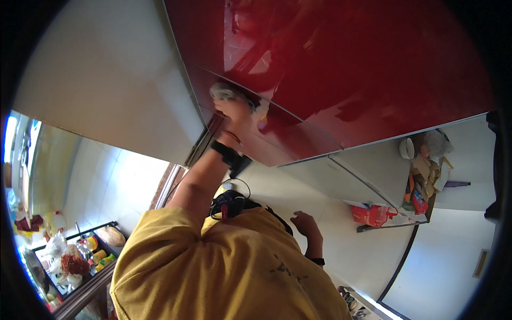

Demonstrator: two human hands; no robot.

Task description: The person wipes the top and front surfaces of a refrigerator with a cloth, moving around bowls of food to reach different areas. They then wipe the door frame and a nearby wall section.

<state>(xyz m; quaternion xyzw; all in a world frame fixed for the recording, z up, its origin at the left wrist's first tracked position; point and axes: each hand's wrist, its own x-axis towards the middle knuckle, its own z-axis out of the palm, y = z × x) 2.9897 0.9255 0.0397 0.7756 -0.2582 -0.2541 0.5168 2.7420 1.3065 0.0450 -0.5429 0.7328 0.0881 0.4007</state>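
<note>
My left hand (237, 109), slightly blurred, is shut on a crumpled grey cloth (222, 91). It presses the cloth to the glossy red front (340, 80) of what looks like a refrigerator, beside the seam between the large panel and a smaller red panel (276, 134). A dark recess lies partly behind the hand along this seam. The wrist carries a red cord and a black strap with a black device (232, 158). Lower, at my right side, my right hand (306, 224) hangs away from the panels with loosely bent fingers; nothing shows in it.
A pale panel (108, 76) stands close on the left. Beyond a doorway, a black rack (116, 250) bears jars and bags. On the right, a shelf holds a white bowl (407, 148) and packets, near a red bag (370, 216). A cable loops by my waist.
</note>
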